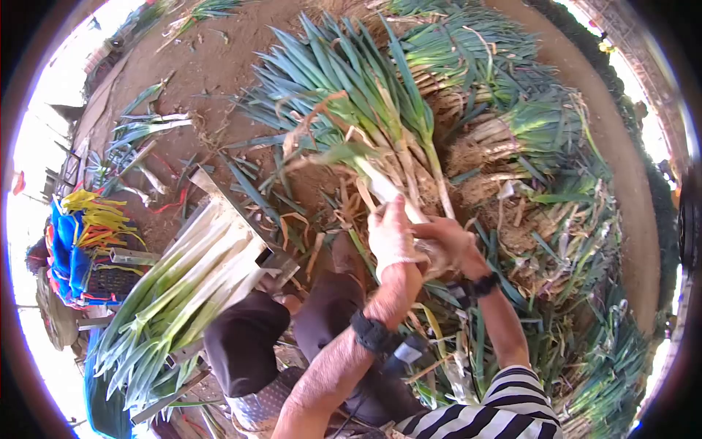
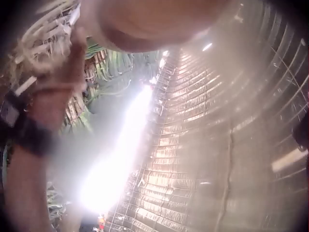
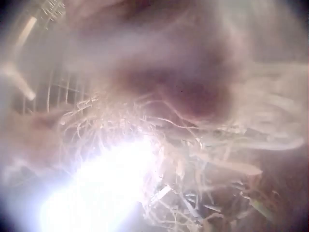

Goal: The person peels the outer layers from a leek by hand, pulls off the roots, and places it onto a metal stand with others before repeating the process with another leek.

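My left hand (image 1: 395,238) grips the white shaft of a leek (image 1: 379,181), its green leaves pointing up and away to the left. Close beside it, my right hand (image 1: 447,240) holds the leek's root end, fingers bent across it. Pale stringy roots (image 3: 108,116) hang under the blurred right hand in the right wrist view. In the left wrist view my right hand (image 2: 60,65) shows near a tangle of roots. Just beyond the hands lies a loose pile of leeks (image 1: 344,80) with long blue-green leaves.
Left of my knees, a metal rack (image 1: 223,194) carries a row of cleaned leeks (image 1: 190,271). Bundled leeks (image 1: 526,132) spread along the right. A crate (image 1: 110,282) with blue and yellow strips stands far left. Leaf scraps litter the soil (image 1: 219,80).
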`<state>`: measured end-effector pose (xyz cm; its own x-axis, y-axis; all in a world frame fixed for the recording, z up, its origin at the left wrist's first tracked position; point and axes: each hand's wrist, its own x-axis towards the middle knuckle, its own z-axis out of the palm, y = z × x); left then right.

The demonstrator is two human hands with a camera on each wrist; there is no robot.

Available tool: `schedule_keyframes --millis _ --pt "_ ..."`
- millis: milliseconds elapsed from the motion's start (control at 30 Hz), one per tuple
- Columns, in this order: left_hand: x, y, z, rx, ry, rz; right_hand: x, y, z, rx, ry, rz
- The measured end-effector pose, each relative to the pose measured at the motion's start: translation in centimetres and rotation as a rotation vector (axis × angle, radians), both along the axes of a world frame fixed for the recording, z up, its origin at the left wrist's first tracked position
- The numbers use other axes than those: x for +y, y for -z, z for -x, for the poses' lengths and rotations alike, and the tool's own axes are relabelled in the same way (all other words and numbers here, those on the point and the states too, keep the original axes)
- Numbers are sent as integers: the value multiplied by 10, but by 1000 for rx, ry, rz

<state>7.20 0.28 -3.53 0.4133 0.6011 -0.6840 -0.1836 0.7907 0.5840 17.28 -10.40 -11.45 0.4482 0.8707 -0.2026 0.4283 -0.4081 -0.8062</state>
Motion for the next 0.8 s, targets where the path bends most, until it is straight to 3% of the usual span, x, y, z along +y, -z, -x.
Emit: schedule_keyframes --millis 33,67,100,167,200,233,300,333,367,467,500,533,567,600,633,700,767,800 --pt "-2 12 -5 93 -26 -12 -38 -32 26 90 162 -476" --pt "-7 22 -12 71 -88 18 -68 -69 36 95 279 -267" --pt "-11 30 -13 -56 -52 89 -96 -104 46 100 401 -57" --pt "-29 40 -14 -57 30 263 -138 -173 73 199 629 315" --pt "-35 -5 -5 23 163 389 -185 -175 83 -267 353 89" --pt "-51 16 -11 -49 232 385 -230 -177 99 -715 41 -133" --pt "-77 16 -18 -339 450 452 -242 -234 153 -657 231 135" --pt "-92 -12 -5 -535 407 325 -245 -260 176 -276 546 282" --pt "-98 -14 1 -696 498 261 -252 -276 197 125 852 406" --pt "-107 -23 16 -1110 716 203 -327 -242 241 337 809 24" --pt "-109 -29 19 -1179 740 186 -300 -238 271 -125 993 145" --pt "-110 -32 24 -1120 726 220 -278 -237 267 279 1322 144" --pt "-108 -34 28 -1060 706 247 -269 -225 263 339 1312 442" --pt "-104 -37 30 -1016 678 124 -271 -192 266 364 1285 275" --pt "-96 -32 29 -915 721 11 -243 -180 262 131 1187 542" --pt "-90 -33 32 -746 697 -191 -209 -142 256 -80 1253 483" --pt "-85 -44 36 -716 679 -218 -193 -95 249 -192 1308 277" --pt "-85 -46 35 -699 558 -342 -185 -79 247 -211 1320 207"
